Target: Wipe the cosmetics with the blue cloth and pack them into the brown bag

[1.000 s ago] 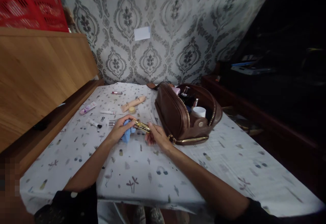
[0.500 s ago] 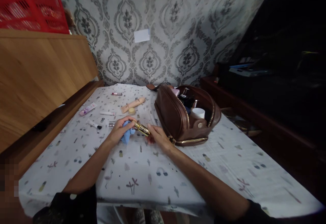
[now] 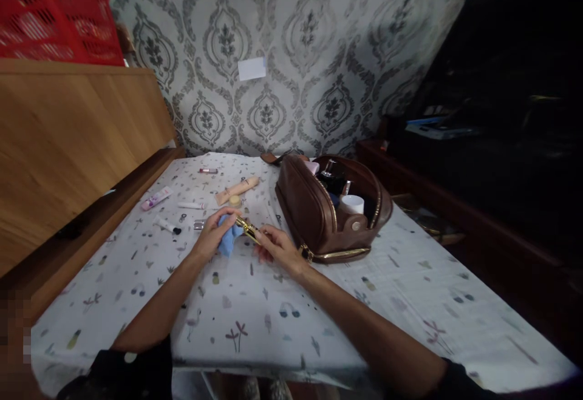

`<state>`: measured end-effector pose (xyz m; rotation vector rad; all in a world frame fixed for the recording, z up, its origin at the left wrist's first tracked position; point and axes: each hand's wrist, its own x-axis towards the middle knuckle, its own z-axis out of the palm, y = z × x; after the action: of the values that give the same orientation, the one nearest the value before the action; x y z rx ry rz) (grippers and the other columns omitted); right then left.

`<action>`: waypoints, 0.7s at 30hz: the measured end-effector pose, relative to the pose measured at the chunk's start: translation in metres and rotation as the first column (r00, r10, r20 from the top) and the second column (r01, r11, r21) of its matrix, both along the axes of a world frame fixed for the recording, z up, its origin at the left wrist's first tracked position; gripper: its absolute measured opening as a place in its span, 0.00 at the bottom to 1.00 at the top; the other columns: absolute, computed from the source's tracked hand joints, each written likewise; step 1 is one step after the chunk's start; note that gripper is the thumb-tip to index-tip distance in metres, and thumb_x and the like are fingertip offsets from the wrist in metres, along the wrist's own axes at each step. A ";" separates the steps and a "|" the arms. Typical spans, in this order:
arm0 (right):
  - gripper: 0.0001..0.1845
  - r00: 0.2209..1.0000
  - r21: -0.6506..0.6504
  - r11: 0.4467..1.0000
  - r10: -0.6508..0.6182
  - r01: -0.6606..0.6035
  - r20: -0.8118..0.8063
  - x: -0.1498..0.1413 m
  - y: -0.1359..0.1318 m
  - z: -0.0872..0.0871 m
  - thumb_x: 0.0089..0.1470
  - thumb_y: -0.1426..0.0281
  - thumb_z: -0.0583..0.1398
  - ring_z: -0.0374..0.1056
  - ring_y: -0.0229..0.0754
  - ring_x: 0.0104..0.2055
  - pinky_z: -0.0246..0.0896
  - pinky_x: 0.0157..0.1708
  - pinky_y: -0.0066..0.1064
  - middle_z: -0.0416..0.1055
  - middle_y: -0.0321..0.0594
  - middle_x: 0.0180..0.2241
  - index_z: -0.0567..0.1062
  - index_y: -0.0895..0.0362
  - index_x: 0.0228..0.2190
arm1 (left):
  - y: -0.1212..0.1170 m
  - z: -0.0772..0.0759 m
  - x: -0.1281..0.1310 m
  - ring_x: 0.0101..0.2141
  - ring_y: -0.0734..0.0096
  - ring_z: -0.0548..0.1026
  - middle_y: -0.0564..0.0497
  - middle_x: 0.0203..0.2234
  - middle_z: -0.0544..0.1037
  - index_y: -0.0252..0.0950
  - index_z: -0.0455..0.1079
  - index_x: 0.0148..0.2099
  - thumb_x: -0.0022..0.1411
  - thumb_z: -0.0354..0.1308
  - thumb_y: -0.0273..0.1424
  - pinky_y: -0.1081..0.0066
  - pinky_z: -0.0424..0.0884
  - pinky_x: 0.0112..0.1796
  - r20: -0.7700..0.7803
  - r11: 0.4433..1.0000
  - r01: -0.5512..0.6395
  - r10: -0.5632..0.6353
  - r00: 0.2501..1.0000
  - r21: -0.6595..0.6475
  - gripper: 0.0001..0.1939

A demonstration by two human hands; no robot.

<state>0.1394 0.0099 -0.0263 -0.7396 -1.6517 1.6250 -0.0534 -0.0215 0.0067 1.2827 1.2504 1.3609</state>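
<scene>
Just left of the brown bag (image 3: 303,206), the right hand (image 3: 280,249) has shifted slightly toward the left hand (image 3: 213,233) since the earlier frame. The left is clamped on a blue cloth (image 3: 227,242) at one end of the gold tube (image 3: 246,227), the right pinches the other; the tube lies between them, long axis slanting down rightward.

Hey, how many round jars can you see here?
2: a small yellowish jar on the patterned tablecloth, beside the peach tube and beyond the left hand, and a white jar inside the open brown bag. More may be hidden in the bag.
</scene>
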 end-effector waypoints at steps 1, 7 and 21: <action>0.29 1.000 0.039 0.999 -0.018 0.017 0.016 0.000 -0.001 0.001 0.49 0.40 0.58 0.62 0.35 0.18 0.50 0.16 0.26 0.68 0.32 0.22 0.67 0.54 0.30 | 0.000 0.000 0.003 0.23 0.77 0.66 0.57 0.23 0.70 0.37 0.73 0.42 0.56 0.65 0.46 0.77 0.61 0.24 0.035 1.000 -0.010 0.010 0.999 0.001 0.19; 0.26 0.994 0.264 0.962 -0.087 0.065 0.072 0.002 -0.006 0.006 0.55 0.45 0.58 0.59 0.34 0.22 0.53 0.22 0.26 0.60 0.31 0.19 0.68 0.56 0.23 | -0.003 0.000 0.025 0.32 0.72 0.74 0.50 0.33 0.77 0.35 0.72 0.41 0.52 0.68 0.44 0.74 0.69 0.33 0.290 0.996 0.092 -0.086 0.953 -0.006 0.20; 0.32 0.993 -0.117 0.991 -0.074 0.064 -0.089 -0.007 -0.004 -0.005 0.42 0.44 0.66 0.70 0.39 0.19 0.60 0.16 0.26 0.70 0.28 0.19 0.62 0.52 0.36 | -0.006 -0.010 0.035 0.26 0.75 0.73 0.49 0.38 0.77 0.37 0.67 0.54 0.49 0.70 0.43 0.73 0.71 0.28 0.273 0.961 0.265 -0.234 0.933 -0.081 0.32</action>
<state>0.1326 0.0059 -0.0309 -0.7580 -1.4623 1.6893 -0.0181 -0.0276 -0.0029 1.0984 0.9351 1.2095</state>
